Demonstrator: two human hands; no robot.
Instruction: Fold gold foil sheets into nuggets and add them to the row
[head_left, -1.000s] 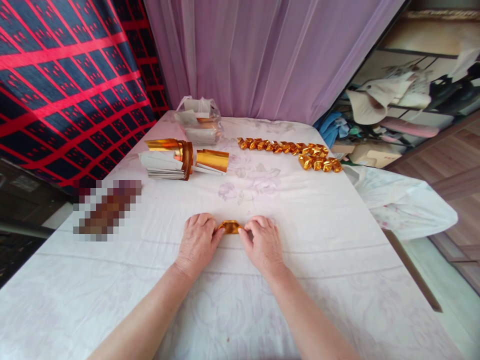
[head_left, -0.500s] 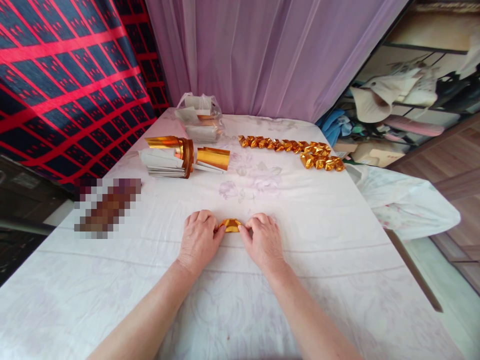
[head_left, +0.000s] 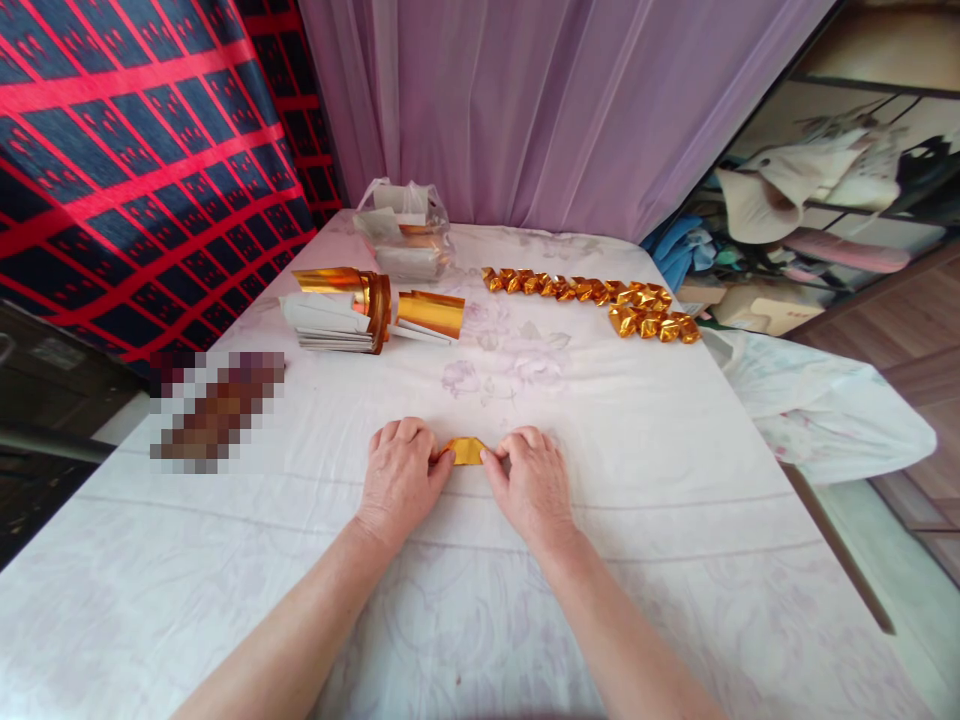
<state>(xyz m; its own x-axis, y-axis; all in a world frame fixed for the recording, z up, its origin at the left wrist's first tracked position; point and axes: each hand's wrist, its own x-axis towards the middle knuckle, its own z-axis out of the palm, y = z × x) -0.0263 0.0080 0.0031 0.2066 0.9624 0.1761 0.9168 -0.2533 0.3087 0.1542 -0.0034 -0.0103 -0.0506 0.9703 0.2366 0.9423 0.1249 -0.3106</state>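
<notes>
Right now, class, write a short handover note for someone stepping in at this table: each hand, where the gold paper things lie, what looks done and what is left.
Left hand: grip pinches the left end of the gold piece.
Right hand: grip pinches its right end. The piece lies on the white cloth between both hands, partly folded.
Done: a row of folded gold pieces lies at the far right of the table.
Left: the piece in hand is not finished; a stack of gold sheets waits far left, with a plastic bag behind it.
</notes>
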